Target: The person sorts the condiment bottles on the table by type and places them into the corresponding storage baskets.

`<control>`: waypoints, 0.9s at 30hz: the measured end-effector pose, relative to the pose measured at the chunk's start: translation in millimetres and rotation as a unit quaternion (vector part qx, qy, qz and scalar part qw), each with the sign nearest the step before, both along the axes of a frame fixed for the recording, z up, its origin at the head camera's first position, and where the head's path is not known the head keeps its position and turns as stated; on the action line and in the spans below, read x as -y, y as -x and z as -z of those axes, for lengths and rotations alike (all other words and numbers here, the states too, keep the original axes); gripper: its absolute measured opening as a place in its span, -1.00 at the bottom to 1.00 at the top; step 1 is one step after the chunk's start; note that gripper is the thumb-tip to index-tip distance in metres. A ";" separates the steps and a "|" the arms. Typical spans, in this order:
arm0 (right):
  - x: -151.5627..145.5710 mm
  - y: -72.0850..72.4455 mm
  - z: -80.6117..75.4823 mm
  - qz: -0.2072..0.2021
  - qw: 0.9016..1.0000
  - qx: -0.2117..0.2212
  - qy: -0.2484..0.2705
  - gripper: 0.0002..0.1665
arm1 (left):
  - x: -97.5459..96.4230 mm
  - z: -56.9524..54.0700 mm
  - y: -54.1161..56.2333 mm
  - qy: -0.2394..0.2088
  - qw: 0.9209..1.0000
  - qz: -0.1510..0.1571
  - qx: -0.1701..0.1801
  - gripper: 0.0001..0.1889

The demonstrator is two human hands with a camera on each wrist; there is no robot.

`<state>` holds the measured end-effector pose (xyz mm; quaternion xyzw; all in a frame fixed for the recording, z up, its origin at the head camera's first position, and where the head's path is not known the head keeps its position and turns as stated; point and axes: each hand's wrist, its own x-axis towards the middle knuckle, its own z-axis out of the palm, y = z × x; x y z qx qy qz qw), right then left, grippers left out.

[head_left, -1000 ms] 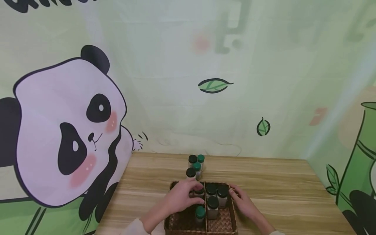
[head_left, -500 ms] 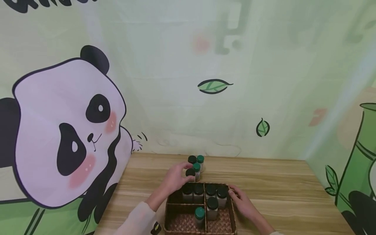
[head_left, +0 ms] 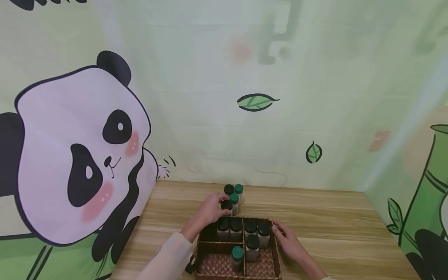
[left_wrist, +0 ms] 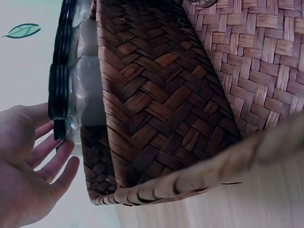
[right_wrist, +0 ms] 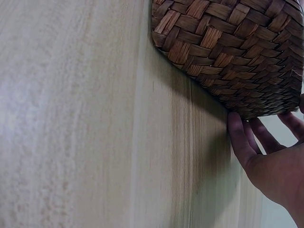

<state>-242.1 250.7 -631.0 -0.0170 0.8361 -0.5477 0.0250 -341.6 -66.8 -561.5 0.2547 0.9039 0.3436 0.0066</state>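
Observation:
In the head view, my left hand [head_left: 210, 210] curls its thumb and fingers about a black-capped spice jar [head_left: 226, 205] just behind the woven basket [head_left: 218, 264]. The left wrist view shows the same hand [left_wrist: 31, 161] with fingers behind the black caps. My right hand [head_left: 288, 243] rests at the basket's far right corner; its fairly straight fingers [right_wrist: 242, 137] touch the outer wall low down. Inside the divided basket, two black-capped jars [head_left: 229, 229] stand back left, three black-capped jars [head_left: 252, 249] stand on the right, and a green-capped jar [head_left: 237, 258] stands front left.
Behind the held jar are another black-capped jar [head_left: 229, 189] and two green-capped jars [head_left: 238, 190], close together. The wooden table [head_left: 325, 217] ends against a printed panda backdrop [head_left: 210, 128]. A small dark item [head_left: 190, 265] shows by the left sleeve.
My left hand has moved from the basket's back-left compartment to the black-capped jar behind it, its fingers closing in around the cap. My right hand stays at the basket corner.

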 end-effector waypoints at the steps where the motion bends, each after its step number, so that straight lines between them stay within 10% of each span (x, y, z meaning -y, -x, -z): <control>1: 0.0 -0.2 0.1 0.000 1.000 0.001 0.000 -0.35 | -0.3 0.6 0.6 0.001 1.000 0.000 0.003 -0.57; 13: 0.8 -2.1 -1.8 0.009 1.000 -0.007 -0.011 -0.38 | 8.6 -0.5 3.9 -0.042 0.998 -0.035 -0.008 -0.64; 27: 3.2 -3.2 -2.4 0.012 1.000 -0.007 -0.013 -0.40 | 44.5 -66.4 -2.5 -0.088 0.994 -0.069 0.006 -0.52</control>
